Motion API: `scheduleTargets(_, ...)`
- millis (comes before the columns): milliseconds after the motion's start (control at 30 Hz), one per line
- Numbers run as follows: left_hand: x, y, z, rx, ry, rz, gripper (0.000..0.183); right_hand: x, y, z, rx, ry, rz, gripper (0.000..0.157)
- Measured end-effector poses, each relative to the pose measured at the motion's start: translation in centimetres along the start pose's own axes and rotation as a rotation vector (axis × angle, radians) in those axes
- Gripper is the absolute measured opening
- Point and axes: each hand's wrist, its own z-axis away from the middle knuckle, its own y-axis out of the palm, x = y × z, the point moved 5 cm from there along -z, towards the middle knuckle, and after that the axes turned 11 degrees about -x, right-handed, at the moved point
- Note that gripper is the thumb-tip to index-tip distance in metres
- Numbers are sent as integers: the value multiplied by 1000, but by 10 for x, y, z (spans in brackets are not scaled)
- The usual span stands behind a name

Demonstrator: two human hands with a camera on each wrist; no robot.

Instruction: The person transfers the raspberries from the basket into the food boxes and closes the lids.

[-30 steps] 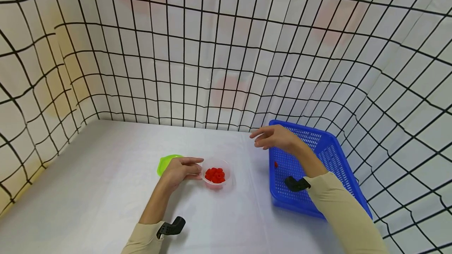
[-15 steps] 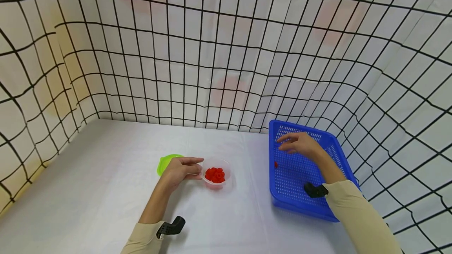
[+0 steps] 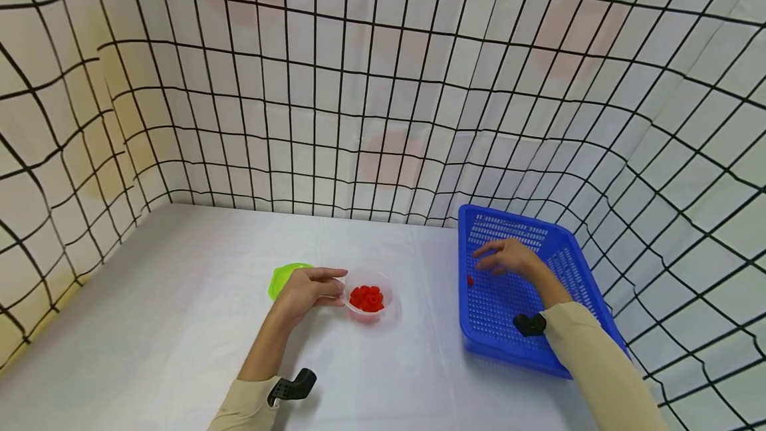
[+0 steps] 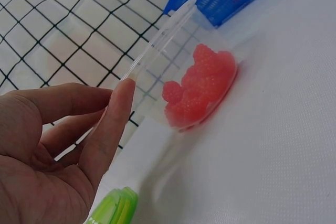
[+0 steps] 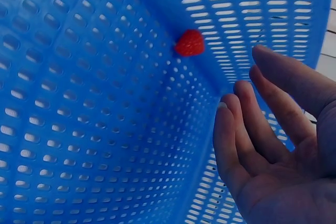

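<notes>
My left hand (image 3: 305, 292) pinches the rim of a clear plastic tub (image 4: 157, 59), thumb on one side and fingers on the other. Several red raspberries (image 3: 366, 298) lie in the bottom of the tub, which stands on the table. Inside a blue plastic basket (image 3: 463, 311) on the right, my right hand (image 3: 510, 258) hovers with relaxed, slightly bent fingers and nothing between them. A single raspberry (image 5: 189, 43) rests against the basket's left wall, a short way from those fingertips and apart from them.
A bright green lid (image 3: 284, 278) lies on the white table (image 3: 179, 285), partly hidden behind my left hand. A black wire grid (image 3: 359, 112) over white sheeting closes off the back and both sides, close beside the basket.
My right hand has gone from above the basket's left rim to the right, then lower into the basket. The left hand and the tub have stayed in place.
</notes>
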Motion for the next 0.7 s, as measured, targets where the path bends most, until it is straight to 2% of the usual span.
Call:
scheduleTargets(533, -2, 1, 2, 3, 0, 8, 33, -14, 13, -10, 76, 25, 65, 32)
scheduleTargets(700, -2, 1, 2, 5, -4, 2, 33, -18, 17, -10, 86, 58, 76, 33)
